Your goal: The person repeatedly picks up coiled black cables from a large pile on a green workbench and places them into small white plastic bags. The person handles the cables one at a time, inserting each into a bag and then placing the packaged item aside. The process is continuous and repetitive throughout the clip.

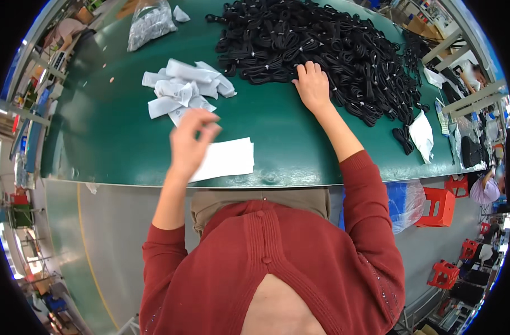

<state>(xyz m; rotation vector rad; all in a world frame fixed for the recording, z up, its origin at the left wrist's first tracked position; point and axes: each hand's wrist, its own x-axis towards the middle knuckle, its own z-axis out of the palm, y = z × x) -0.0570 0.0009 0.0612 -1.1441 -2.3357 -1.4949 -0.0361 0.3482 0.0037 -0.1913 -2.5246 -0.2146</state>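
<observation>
A large heap of black cables (299, 39), coiled and tied in bundles, covers the back right of the green table. My right hand (312, 86) reaches to its near edge, fingers stretched over the nearest bundles and touching them. My left hand (193, 142) is slightly blurred, thumb and forefinger curved with a gap between them and nothing visible there. It hovers by a flat stack of white bags or sheets (230, 158) near the front edge. Just beyond it lies a loose pile of small white printed packets (182, 89).
A clear plastic bag of white packets (151, 25) stands at the back left. White bags (421, 135) and a tube (441, 117) lie at the right. Metal frames (467, 100) flank the table. Red stools (437, 206) and a blue plastic-wrapped bin (397, 204) are below it.
</observation>
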